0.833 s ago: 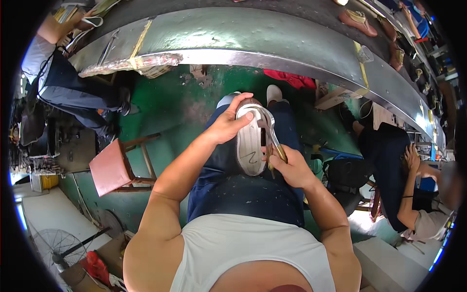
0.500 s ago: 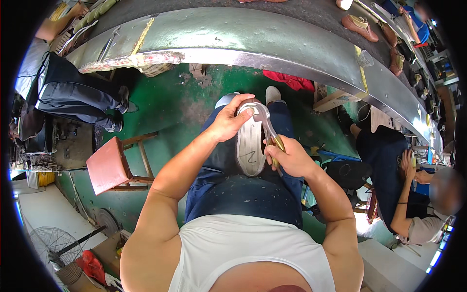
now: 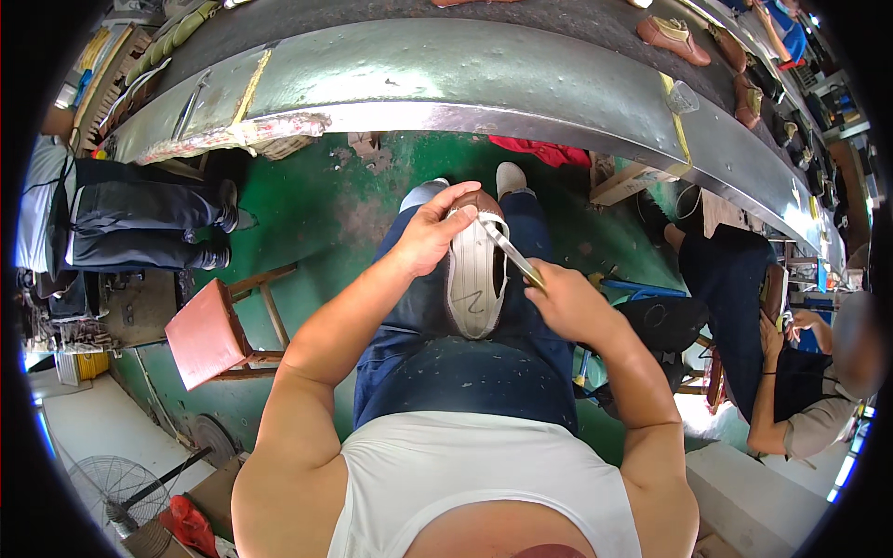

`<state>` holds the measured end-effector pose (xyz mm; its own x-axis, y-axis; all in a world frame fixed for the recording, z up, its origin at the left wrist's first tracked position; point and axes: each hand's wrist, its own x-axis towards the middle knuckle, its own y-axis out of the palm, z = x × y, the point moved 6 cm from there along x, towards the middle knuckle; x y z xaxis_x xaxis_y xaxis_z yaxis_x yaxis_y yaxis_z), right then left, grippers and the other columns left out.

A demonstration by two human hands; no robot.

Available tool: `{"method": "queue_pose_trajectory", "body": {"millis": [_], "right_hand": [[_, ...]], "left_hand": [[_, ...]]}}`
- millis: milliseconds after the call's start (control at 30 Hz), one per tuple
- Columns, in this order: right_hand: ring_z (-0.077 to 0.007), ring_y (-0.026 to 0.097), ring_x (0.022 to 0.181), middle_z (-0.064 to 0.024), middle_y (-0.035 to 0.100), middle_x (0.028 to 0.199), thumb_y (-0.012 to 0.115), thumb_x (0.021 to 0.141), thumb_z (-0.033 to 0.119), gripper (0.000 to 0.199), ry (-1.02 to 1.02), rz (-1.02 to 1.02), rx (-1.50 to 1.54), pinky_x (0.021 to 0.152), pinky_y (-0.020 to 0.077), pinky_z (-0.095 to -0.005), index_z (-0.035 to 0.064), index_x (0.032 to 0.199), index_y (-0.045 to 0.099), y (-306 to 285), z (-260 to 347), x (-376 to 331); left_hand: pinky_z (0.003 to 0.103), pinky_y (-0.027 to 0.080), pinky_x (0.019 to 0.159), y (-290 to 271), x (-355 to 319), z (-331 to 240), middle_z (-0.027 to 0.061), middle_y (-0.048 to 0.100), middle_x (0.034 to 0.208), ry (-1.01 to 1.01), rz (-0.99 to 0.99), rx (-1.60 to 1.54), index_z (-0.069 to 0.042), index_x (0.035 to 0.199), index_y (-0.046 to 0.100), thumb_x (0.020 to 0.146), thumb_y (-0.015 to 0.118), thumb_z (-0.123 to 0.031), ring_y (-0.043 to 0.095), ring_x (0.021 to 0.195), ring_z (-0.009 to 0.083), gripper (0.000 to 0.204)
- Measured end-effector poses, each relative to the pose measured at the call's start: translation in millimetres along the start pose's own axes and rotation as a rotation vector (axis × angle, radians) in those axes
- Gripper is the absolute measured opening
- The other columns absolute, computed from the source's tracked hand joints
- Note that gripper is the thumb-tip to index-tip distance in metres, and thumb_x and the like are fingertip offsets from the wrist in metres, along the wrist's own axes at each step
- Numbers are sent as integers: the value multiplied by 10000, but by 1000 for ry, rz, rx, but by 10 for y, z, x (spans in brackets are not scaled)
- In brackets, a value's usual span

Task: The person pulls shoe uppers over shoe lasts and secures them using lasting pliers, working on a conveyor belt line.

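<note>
A brown shoe (image 3: 473, 293) rests upside down on my lap, its pale sole facing up with a dark pencil-like mark near the closer end. My left hand (image 3: 430, 234) is closed around the shoe's far end, thumb pressed on the sole's edge. In my right hand (image 3: 569, 299) is a pair of metal pincers (image 3: 513, 251) with brass-coloured handles. Their head touches the shoe's right edge near the far end, close to my left thumb. The jaws are too small to read, and my fingers hide part of the handles.
A long metal-edged workbench (image 3: 419, 74) crosses ahead, carrying several brown shoes (image 3: 674, 39). To the left stand a pink-topped stool (image 3: 205, 333) and a fan (image 3: 121, 507). One person (image 3: 149, 219) stands at far left; another (image 3: 791, 372) sits at right. Red cloth (image 3: 539, 151) lies under the bench.
The pincers have turned from nearly upright along the shoe's side to slanting across its edge. My right hand has shifted slightly right. My left hand keeps its hold.
</note>
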<state>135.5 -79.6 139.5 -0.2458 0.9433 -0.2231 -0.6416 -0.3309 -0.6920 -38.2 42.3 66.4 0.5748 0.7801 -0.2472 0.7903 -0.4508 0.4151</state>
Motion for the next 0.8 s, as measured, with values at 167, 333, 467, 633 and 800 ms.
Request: {"method": "queue_pose_trajectory", "body": {"millis": [167, 333, 467, 633, 800], "right_hand": [[-139, 595, 806, -47, 624, 890, 654, 933, 169, 235, -65, -283, 502, 759, 487, -295, 41, 1121, 592, 10, -323, -365], [-218, 558, 1181, -206, 560, 1336, 548, 1010, 239, 316, -288, -467, 881, 1023, 435, -382, 8, 1210, 465, 179, -148, 61], [-286, 523, 1254, -251, 499, 1401, 546, 1011, 275, 348, -331, -306, 1051, 1075, 407, -430, 31, 1227, 426, 266, -25, 105], [-333, 512, 1279, -265, 486, 1387, 590, 977, 346, 395, -336, -151, 1076, 1088, 396, -476, 66, 1207, 431, 276, 43, 187], [-284, 648, 1093, -219, 607, 1269, 514, 986, 188, 346, -461, -237, 943, 962, 500, -427, 22, 1278, 430, 331, 152, 167]], "left_hand": [[345, 350, 1133, 225, -271, -235, 158, 485, 1469, 236, 89, 508, -20, 1523, 354, 983, 613, -135, 440, 1377, 219, 610], [449, 298, 1164, 749, -815, -525, 286, 311, 1548, 564, 345, 868, 30, 1524, 325, 920, 681, -195, 334, 1441, 437, 736], [442, 430, 1070, 753, -1042, -524, 272, 368, 1486, 575, 216, 977, 34, 1491, 387, 874, 753, -177, 469, 1317, 423, 748], [426, 526, 979, 758, -1151, -483, 253, 427, 1407, 646, 97, 949, -26, 1446, 467, 720, 876, -115, 561, 1216, 401, 838], [418, 555, 912, 723, -1267, -398, 218, 484, 1301, 636, 79, 903, -70, 1435, 492, 661, 916, -136, 594, 1124, 364, 885]]}}
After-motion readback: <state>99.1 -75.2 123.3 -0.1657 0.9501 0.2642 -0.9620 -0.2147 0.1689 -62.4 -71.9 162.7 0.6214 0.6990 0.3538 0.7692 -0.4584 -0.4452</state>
